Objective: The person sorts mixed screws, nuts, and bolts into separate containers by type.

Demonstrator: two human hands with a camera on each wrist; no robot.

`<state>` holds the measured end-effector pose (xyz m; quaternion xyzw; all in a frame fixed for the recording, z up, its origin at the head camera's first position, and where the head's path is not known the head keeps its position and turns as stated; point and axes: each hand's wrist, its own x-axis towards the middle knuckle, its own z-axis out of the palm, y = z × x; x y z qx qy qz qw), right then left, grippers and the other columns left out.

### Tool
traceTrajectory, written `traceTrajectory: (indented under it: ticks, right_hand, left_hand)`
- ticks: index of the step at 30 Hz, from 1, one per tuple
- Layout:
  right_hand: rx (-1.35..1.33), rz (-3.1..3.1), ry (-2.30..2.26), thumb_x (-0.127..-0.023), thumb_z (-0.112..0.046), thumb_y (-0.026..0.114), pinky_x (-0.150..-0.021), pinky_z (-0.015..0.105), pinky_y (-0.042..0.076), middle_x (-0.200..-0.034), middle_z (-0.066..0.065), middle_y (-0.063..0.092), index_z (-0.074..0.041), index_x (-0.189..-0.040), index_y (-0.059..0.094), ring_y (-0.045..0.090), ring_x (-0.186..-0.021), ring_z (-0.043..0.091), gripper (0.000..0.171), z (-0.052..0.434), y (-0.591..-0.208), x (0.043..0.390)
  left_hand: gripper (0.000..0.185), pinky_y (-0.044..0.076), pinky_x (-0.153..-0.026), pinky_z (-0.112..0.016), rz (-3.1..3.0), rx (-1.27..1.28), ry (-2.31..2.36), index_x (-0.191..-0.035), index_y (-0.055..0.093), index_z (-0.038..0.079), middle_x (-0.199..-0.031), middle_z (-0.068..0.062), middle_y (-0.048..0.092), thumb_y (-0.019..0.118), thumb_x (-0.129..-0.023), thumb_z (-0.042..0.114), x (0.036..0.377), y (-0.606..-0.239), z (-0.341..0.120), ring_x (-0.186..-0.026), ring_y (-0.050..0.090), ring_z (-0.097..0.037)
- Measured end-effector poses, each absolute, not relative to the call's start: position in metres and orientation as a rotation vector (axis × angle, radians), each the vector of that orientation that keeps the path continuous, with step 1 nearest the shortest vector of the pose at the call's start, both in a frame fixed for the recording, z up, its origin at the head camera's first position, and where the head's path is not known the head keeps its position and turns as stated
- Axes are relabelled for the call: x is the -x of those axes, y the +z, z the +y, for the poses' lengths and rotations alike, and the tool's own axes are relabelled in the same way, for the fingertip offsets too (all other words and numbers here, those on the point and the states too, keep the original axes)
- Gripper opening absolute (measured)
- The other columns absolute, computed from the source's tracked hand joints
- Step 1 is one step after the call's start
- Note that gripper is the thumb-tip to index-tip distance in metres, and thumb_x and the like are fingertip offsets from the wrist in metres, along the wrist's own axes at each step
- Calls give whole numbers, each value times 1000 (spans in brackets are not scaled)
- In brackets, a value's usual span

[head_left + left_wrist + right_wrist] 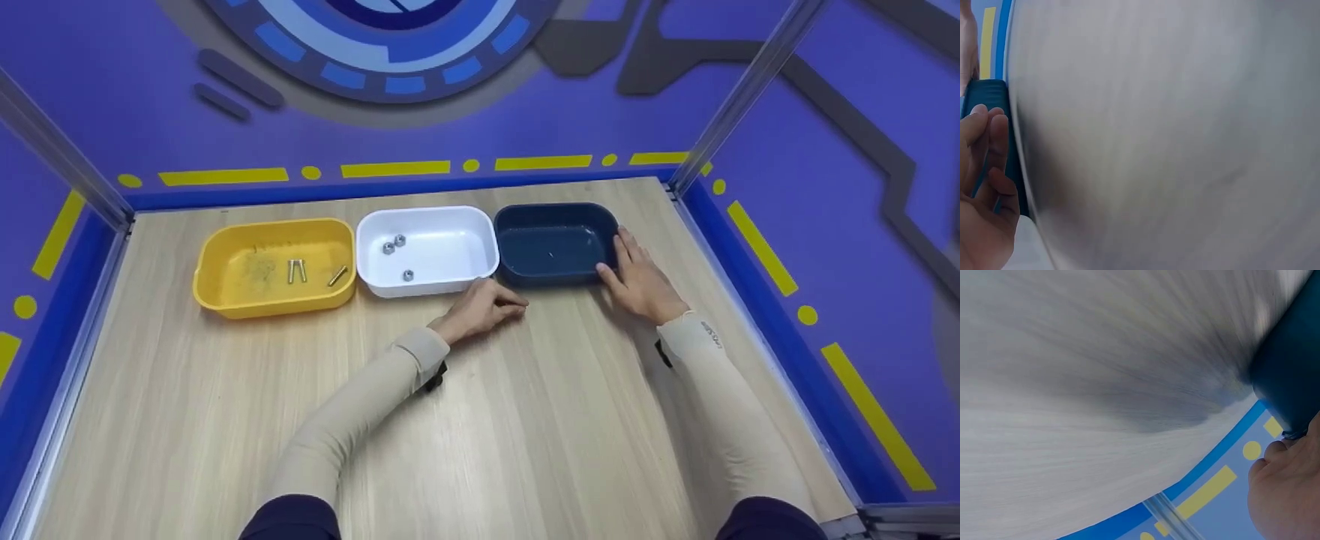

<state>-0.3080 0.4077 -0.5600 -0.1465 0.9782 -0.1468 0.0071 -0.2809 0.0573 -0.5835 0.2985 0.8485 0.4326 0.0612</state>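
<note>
The person's right hand (641, 283) is lying against the right end of the dark blue tub (555, 244), fingers stretched out straight along its wall and rim, thumb touching the near corner; it is pressing on the tub rather than wrapping round it. The left hand (484, 306) is resting on the wooden table (480, 420) just in front of the gap between the white tub (427, 250) and the blue one, its fingers loosely curled with nothing between them, the fingertips sitting close to the blue tub's near left corner. From the left wrist view the same curled fingers (985, 140) are showing right beside the dark tub wall (994, 93), though whether they are touching it I cannot tell.

The blue tub is standing at the right end of a row of three along the far edge of the table, close beside the white tub. The white tub is holding three small metal nuts (397, 251). Further left, the yellow tub (274, 266) is holding a few metal bolts (311, 272). Both forearms are lying across the table in pale beige sleeves (352, 409)
</note>
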Motion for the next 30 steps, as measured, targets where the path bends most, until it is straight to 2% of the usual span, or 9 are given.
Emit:
traceTrajectory:
  ticks: [6, 9, 14, 17, 30]
  right_hand:
    - [456, 3057, -455, -114, -54, 35, -135, 61, 12, -179, 24, 4, 9, -167, 14, 8, -166, 43, 85, 408, -558, 309]
    - [464, 3061, -454, -114, -53, 36, -134, 61, 13, -179, 24, 4, 9, -167, 15, 9, -166, 43, 84, 407, -558, 309]
    - [453, 3058, -444, -114, -55, 34, -135, 60, 13, -180, 22, 4, 8, -167, 14, 9, -166, 42, 85, 408, -560, 309]
    - [445, 3057, -446, -114, -55, 34, -135, 60, 12, -180, 22, 3, 7, -168, 13, 9, -166, 42, 85, 408, -561, 309]
    - [427, 3061, -445, -112, -59, 33, -135, 60, 11, -180, 21, 3, 6, -168, 14, 8, -166, 41, 88, 408, -561, 308]
  left_hand:
    - [15, 57, -76, -19, 2537, -924, 1385, -110, 86, 12, -104, 2, 84, 81, -97, 18, 284, -566, 62, -87, 71, -3]
    - [13, 55, -72, -17, 2539, -946, 1422, -107, 87, 11, -102, 1, 84, 82, -96, 16, 287, -558, 65, -84, 70, -3]
    - [12, 58, -74, -18, 2523, -1022, 1468, -105, 86, 5, -100, -5, 84, 83, -94, 10, 288, -549, 71, -84, 74, -11]
    - [12, 57, -74, -18, 2513, -1046, 1469, -105, 86, 5, -100, -4, 84, 82, -95, 10, 287, -543, 75, -84, 73, -11]
    - [14, 62, -86, -22, 2535, -996, 1449, -110, 86, 12, -108, 0, 83, 79, -98, 16, 302, -520, 85, -97, 76, -8]
